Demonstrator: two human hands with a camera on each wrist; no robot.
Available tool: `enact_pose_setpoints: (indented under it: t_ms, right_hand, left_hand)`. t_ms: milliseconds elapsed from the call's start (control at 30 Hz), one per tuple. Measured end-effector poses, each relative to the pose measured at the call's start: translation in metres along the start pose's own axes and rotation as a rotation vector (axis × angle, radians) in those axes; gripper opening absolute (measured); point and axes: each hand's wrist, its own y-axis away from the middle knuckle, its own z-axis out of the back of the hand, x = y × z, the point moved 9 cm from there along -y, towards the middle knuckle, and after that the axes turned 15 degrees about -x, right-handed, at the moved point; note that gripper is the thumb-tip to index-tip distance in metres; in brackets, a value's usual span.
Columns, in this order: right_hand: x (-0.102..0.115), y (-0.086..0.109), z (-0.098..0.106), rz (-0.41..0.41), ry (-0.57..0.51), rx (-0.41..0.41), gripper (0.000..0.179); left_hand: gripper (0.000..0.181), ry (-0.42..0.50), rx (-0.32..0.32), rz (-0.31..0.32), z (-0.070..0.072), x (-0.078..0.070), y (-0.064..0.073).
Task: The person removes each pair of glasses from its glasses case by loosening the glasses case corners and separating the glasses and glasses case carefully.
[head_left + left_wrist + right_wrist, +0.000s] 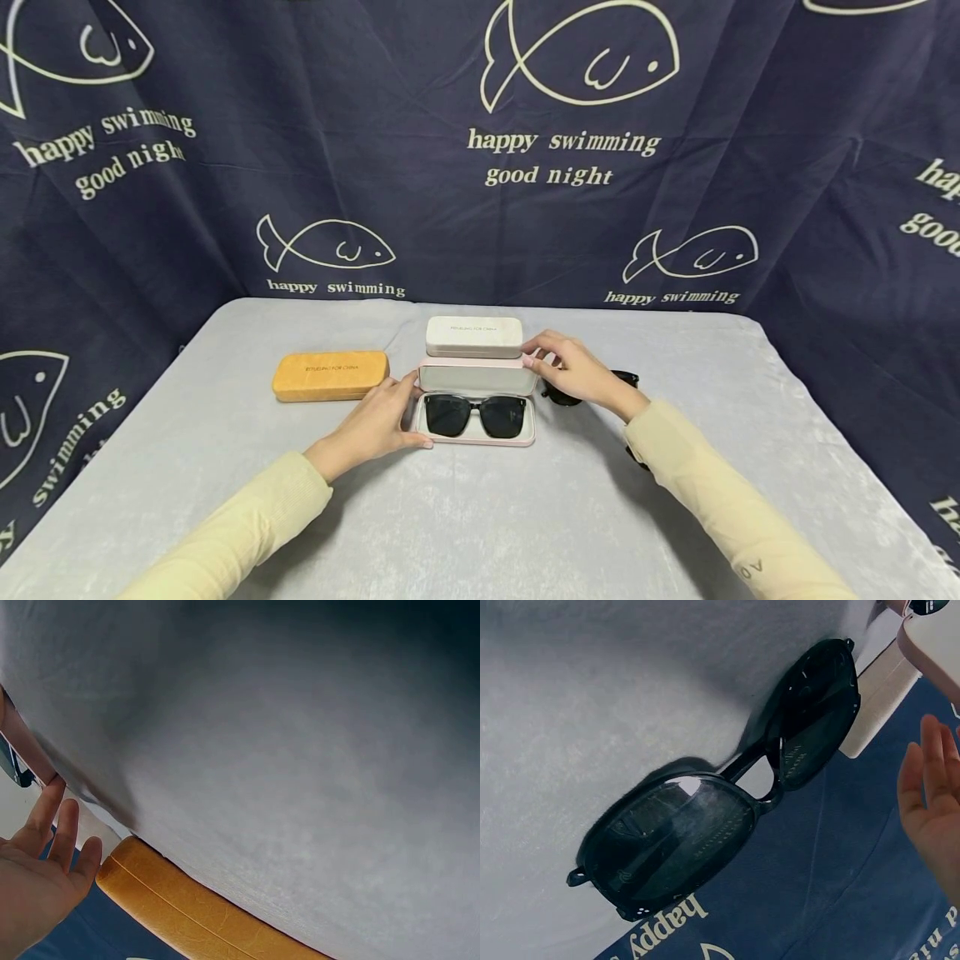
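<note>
A pink glasses case (pixel 480 443) lies with its lid raised at mid-table. Dark sunglasses (pixel 476 416) rest inside it, lenses facing me. At the case's left end my left hand (pixel 371 423) holds it, thumb at the front corner and index finger near the hinge; the other fingers spread loosely in the left wrist view. My right hand (pixel 573 367) is at the upper right corner of the raised lid (pixel 477 380), fingers gently bent. In the right wrist view those fingers look just apart from the lid, and the thumb is hidden.
Behind the lid stands a closed white glasses case (pixel 474 336). A closed orange glasses case (pixel 330 375) is left, close to my left fingers. Black sunglasses (pixel 667 844) lie under my right forearm; another dark item (pixel 636 457) is mostly hidden by the sleeve. A navy curtain (pixel 450 242) hangs behind.
</note>
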Motion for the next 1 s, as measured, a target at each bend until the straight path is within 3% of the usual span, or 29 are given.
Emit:
enact_pose_setpoints:
  t_ms: [367,600,1000]
  right_hand:
    - [0.017,-0.002,0.008,0.099,0.023,-0.082,0.019]
    - [0.039,0.002,0.006,0.227,0.037,-0.113,0.017]
    - [0.066,0.013,-0.006,0.392,0.182,-0.115,0.021]
  left_hand:
    - [0.101,-0.011,0.007,0.011,0.001,0.000,0.000]
    - [0.101,-0.004,0.008,0.007,0.000,0.000,0.000]
    - [0.100,0.010,0.005,0.007,0.000,0.001,0.001]
